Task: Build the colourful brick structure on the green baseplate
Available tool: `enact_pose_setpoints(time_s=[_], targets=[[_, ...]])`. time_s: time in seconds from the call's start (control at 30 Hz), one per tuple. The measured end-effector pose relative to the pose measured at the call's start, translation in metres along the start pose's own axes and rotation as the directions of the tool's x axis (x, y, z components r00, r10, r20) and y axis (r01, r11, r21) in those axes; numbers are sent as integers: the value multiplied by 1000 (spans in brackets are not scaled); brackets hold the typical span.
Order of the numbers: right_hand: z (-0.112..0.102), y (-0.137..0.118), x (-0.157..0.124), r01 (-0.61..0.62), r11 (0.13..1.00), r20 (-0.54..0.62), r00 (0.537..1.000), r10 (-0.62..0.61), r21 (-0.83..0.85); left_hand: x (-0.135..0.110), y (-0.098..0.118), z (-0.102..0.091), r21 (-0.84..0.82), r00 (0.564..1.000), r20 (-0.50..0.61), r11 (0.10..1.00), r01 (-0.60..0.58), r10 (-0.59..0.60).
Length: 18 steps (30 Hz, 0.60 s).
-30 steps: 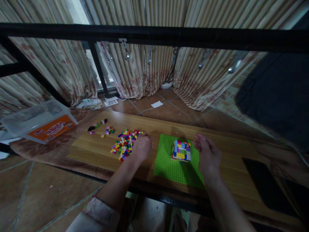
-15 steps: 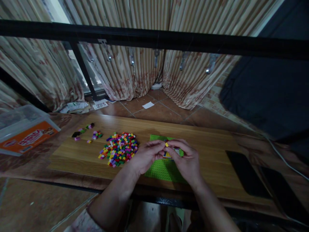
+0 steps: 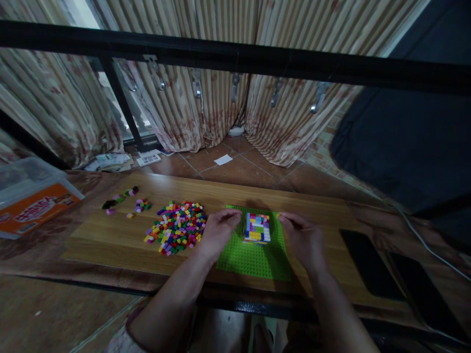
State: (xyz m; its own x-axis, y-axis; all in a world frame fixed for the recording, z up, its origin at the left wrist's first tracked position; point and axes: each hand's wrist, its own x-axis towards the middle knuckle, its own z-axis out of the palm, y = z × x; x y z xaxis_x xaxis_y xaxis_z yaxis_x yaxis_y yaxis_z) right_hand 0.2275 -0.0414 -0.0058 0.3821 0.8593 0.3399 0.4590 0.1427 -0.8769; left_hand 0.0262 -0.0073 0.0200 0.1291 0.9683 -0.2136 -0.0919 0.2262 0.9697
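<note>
Now the left hand (image 3: 218,234) and right hand (image 3: 300,240) have parted, both grips half-open and empty, either side of the brick stack (image 3: 256,228) on the green baseplate (image 3: 250,262); open tabletop (image 3: 353,264) lies rightward.

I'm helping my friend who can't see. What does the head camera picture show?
The left hand and right hand hover on either side of a stack of colourful toy bricks on a green baseplate. A heap of loose bricks lies to the left on a wooden tabletop.
</note>
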Motion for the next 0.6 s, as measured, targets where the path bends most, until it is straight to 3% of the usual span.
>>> enact_pose_setpoints(time_s=[0.23, 0.6], targets=[[9, 8, -4, -206, 978, 134, 971, 200, 31, -1, -4, 3, 140, 999, 35, 990, 8, -13], [14, 17, 1, -249, 961, 145, 962, 231, 123, 1, -8, 3, 132, 996, 78, 991, 22, -32]])
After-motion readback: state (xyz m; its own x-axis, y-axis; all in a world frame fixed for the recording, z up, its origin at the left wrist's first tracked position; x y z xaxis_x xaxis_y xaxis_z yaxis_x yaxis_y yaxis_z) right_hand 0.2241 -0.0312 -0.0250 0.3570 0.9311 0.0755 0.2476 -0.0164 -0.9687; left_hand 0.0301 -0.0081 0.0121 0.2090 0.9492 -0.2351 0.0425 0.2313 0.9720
